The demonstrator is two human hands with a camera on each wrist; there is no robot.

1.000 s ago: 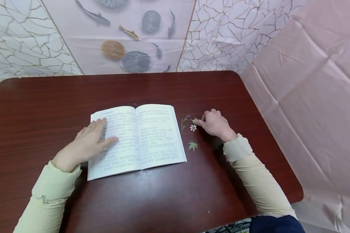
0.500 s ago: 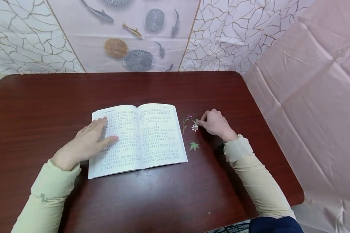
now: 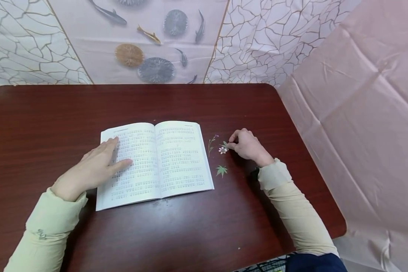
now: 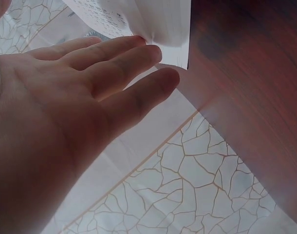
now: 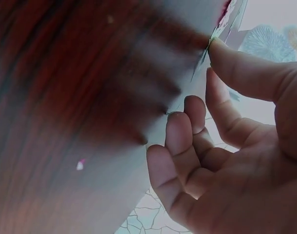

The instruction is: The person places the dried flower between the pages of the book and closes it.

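Observation:
An open book (image 3: 181,162) of printed pages lies on the table. My left hand (image 3: 88,170) rests on its left page with the fingers spread; the left wrist view shows the fingertips right at the page edge (image 4: 173,44). To the right of the book, the thumb tip of my right hand (image 3: 248,145) touches a small green leaf (image 3: 225,144). In the right wrist view a gap shows between this thumb (image 5: 236,66) and the index finger (image 5: 221,105), and the other fingers are loosely bent. Just below the leaf sits a white-petalled flower (image 3: 223,150).
A thin purple-flowered sprig (image 3: 210,144) lies close to the book's right edge. Nearer to me is a star-shaped green leaf (image 3: 221,170). All this lies on a dark red wooden table (image 3: 176,234), with a patterned cloth (image 3: 156,37) behind it.
My right thumb and the small green leaf have shifted slightly toward the white flower, and more of the leaf shows. My left hand stays on the page. The head view has swayed a little.

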